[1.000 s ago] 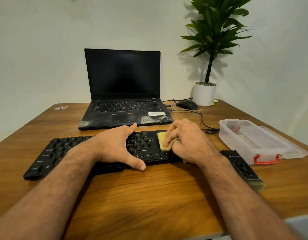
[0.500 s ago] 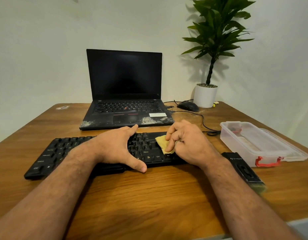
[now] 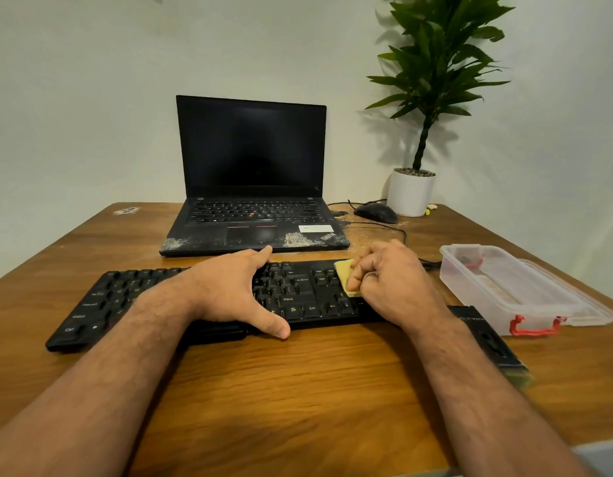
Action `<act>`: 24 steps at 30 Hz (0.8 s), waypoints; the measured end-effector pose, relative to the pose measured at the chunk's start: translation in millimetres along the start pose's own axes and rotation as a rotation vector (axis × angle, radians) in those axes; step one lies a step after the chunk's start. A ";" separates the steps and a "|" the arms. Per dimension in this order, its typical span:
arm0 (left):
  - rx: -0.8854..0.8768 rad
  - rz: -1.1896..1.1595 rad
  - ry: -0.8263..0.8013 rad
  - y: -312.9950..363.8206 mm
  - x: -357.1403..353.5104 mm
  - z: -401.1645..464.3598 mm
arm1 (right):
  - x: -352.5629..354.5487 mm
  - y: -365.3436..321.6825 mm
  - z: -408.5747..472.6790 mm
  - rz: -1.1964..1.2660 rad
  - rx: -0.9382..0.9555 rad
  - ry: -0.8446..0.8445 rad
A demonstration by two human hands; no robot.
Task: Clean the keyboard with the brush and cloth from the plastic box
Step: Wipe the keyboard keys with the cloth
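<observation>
A black keyboard (image 3: 102,301) lies across the wooden table (image 3: 298,390) in front of me. My left hand (image 3: 236,294) rests flat on its middle, thumb over the front edge, holding it down. My right hand (image 3: 391,280) is closed on a folded yellow cloth (image 3: 344,275) and presses it onto the keys at the keyboard's right end. A black brush (image 3: 490,342) with pale bristles lies on the table beside my right forearm. The clear plastic box (image 3: 497,287) with red clips stands open at the right.
An open black laptop (image 3: 251,187) with a dusty palm rest sits just behind the keyboard. A black mouse (image 3: 375,212) with its cable and a potted plant (image 3: 413,191) stand at the back right. The box's lid (image 3: 587,309) lies against its right side.
My right hand has slid the yellow cloth to the right along the keys, toward the keyboard's right end. My left hand has stayed in place on the keyboard.
</observation>
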State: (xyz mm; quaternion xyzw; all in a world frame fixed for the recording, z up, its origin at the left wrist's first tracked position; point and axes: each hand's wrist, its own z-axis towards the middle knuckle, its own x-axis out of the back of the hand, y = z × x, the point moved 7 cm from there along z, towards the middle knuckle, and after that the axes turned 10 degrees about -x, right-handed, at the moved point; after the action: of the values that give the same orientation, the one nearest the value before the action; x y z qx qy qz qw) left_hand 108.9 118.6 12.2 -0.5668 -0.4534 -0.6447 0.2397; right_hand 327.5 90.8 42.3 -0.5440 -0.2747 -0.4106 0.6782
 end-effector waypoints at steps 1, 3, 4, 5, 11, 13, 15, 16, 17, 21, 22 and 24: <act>0.000 -0.002 0.005 -0.3 0.3 -0.4 | 1.3 4.2 2.8 -0.017 -0.033 0.025; -0.002 -0.005 0.015 0.8 1.2 -0.8 | 3.1 10.5 5.8 -0.040 -0.066 0.048; -0.002 -0.006 0.016 1.4 1.2 -1.0 | 2.6 10.5 5.7 -0.040 -0.046 0.039; -0.002 -0.007 0.017 2.0 1.1 -1.0 | 1.8 8.6 4.5 -0.020 -0.015 0.026; -0.009 0.002 0.004 4.6 0.8 -0.6 | -11.7 -19.8 -5.2 0.016 0.225 -0.050; -0.013 0.006 0.003 4.6 0.8 -0.2 | -17.7 -22.8 -1.8 -0.057 0.234 -0.054; -0.015 -0.004 0.004 4.5 0.7 -0.1 | -12.9 -18.3 6.0 -0.141 0.140 0.007; -0.013 -0.008 0.005 4.3 0.6 -0.2 | -8.9 -13.5 10.6 -0.175 0.073 0.043; -0.010 -0.013 0.005 4.2 0.5 -0.4 | -3.9 -10.4 13.1 -0.180 0.028 0.082; -0.011 -0.021 0.009 2.9 0.1 -0.5 | -6.5 -27.1 5.2 -0.094 0.153 0.041; -0.014 -0.017 0.011 2.6 0.4 -0.6 | -13.0 -34.5 1.3 -0.099 0.204 -0.017; -0.019 -0.014 0.009 3.4 0.9 -0.2 | -21.1 -38.6 -1.7 -0.144 0.216 -0.058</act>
State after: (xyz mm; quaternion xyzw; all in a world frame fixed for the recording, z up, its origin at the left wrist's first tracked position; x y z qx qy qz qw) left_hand 111.4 117.0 14.2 -0.5630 -0.4503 -0.6531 0.2317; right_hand 283.6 91.9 44.4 -0.4584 -0.3752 -0.4102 0.6934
